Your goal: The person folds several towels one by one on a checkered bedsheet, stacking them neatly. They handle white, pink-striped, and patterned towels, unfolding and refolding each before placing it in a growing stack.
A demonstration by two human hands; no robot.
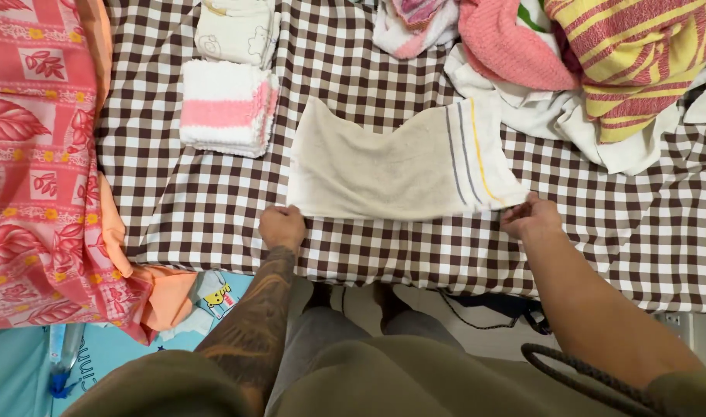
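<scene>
A beige towel (384,166) with thin grey and yellow stripes near its right end lies flat on the brown-and-white checked cloth (206,201). My left hand (282,226) pinches the towel's near left corner. My right hand (529,217) grips its near right corner. Both hands sit at the towel's front edge, with the towel stretched between them.
A folded white-and-pink towel (228,108) lies to the left of the beige one, with another folded white cloth (237,31) behind it. A heap of unfolded laundry (592,62) fills the far right. A pink leaf-patterned fabric (36,154) covers the left side. The table's front edge runs just under my hands.
</scene>
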